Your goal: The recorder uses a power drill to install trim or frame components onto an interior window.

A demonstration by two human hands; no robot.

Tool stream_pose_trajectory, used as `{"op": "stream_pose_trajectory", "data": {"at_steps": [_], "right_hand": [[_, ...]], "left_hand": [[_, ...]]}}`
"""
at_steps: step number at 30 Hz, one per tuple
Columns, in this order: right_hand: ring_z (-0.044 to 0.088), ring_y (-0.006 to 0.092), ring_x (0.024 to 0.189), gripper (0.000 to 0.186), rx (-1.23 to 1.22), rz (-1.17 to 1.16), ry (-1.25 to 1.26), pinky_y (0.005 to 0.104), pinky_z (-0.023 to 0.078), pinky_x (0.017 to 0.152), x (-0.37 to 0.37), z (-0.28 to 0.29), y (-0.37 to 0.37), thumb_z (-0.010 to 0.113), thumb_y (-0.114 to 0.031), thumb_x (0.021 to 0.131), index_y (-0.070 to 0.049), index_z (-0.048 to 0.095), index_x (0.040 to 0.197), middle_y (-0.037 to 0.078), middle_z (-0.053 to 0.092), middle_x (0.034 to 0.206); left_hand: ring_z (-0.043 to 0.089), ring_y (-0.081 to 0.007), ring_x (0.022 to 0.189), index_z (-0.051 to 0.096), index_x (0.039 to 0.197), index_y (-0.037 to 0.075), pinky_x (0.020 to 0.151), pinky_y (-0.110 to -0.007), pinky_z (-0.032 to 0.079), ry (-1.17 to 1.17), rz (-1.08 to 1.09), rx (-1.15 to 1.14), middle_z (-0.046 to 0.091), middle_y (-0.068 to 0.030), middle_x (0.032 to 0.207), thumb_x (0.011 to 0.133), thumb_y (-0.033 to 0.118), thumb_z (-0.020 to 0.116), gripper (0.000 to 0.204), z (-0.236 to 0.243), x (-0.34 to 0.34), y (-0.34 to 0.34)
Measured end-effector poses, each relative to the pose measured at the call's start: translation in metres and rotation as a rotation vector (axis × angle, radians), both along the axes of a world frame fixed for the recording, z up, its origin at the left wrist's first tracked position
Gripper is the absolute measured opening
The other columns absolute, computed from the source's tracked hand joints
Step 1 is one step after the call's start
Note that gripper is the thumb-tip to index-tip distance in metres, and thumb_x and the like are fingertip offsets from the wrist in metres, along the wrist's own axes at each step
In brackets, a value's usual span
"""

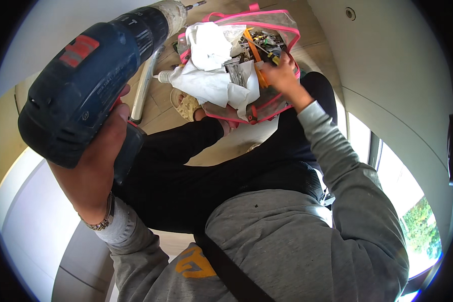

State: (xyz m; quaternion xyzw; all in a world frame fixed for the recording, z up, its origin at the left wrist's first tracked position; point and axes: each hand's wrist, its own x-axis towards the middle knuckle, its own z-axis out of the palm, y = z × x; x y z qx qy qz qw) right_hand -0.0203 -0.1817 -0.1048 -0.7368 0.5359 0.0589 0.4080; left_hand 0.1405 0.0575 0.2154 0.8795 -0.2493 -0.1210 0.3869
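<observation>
My left hand (pixel 98 151) grips a dark blue cordless drill (pixel 93 65) by its handle, raised at the upper left. A bit sticks out of the drill's chuck, pointing right. My right hand (pixel 284 78), smeared by motion, is at the right side of a clear bag with pink trim (pixel 298 38). Beside its fingers are the yellow-and-black handle of a screwdriver (pixel 274 58) and a long orange piece (pixel 262 76). Whether the fingers hold either one cannot be made out. Small metal parts (pixel 268 39) fill the bag behind the hand.
White crumpled cloth or paper (pixel 209 48) bulges from the bag's left part, above a white nozzle bottle (pixel 164 76). A long pale tube (pixel 145 90) lies on the wood-look floor to its left. A pale wall panel (pixel 387 65) rises at the right, by a window.
</observation>
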Motion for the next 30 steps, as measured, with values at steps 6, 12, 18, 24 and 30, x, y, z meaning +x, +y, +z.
{"op": "stream_pose_trajectory", "data": {"at_steps": [6,12,18,24,30], "right_hand": [[0.012,0.0701,0.14,0.11,-0.515,0.867,0.243,0.0794,0.011,0.109,0.048,0.069,0.046,0.072,-0.065,0.076,-0.012,0.024,0.16,0.027,0.016,0.164],[0.029,0.0579,0.141,0.105,-0.329,0.717,0.391,0.0796,0.016,0.107,0.075,0.054,-0.014,0.065,-0.073,0.078,-0.011,0.034,0.157,0.021,0.021,0.165],[0.044,0.0483,0.136,0.125,-0.142,0.95,-0.175,0.0669,0.04,0.102,0.092,0.052,0.056,0.091,-0.055,0.056,-0.018,0.028,0.158,0.031,0.026,0.158],[0.055,0.0482,0.121,0.09,-0.376,1.114,-0.036,0.0541,0.051,0.093,0.071,0.014,0.109,0.084,-0.023,0.068,-0.009,0.044,0.147,0.028,0.044,0.145],[0.07,0.0353,0.094,0.054,-0.147,1.14,-0.315,0.0465,0.056,0.083,0.103,0.094,0.024,0.077,-0.017,0.073,-0.01,0.065,0.125,0.021,0.07,0.104]], "left_hand": [[0.064,-0.0113,0.07,0.068,0.118,0.0,0.068,-0.026,0.052,0.021,0.023,-0.04,0.075,-0.0082,0.098,0.082,0.0,0.072,0.036,0.005,0.001,-0.003],[0.072,-0.0191,0.088,0.066,0.118,-0.001,0.082,-0.031,0.056,0.026,0.075,-0.013,0.075,-0.0104,0.099,0.076,0.006,0.083,0.045,0.011,0.003,0.007],[0.064,-0.011,0.073,0.07,0.116,0.001,0.071,-0.026,0.053,-0.031,0.076,0.001,0.076,-0.0081,0.097,0.081,0.002,0.075,0.035,0.016,-0.003,0.008],[0.07,-0.0135,0.085,0.07,0.116,0.002,0.077,-0.027,0.053,0.051,0.077,-0.059,0.076,-0.0084,0.098,0.081,0.0,0.073,0.035,0.017,-0.002,0.0],[0.071,-0.015,0.091,0.067,0.12,0.001,0.081,-0.028,0.054,-0.004,-0.049,0.033,0.076,-0.0087,0.101,0.081,-0.001,0.073,0.039,0.019,0.003,0.005]]}}
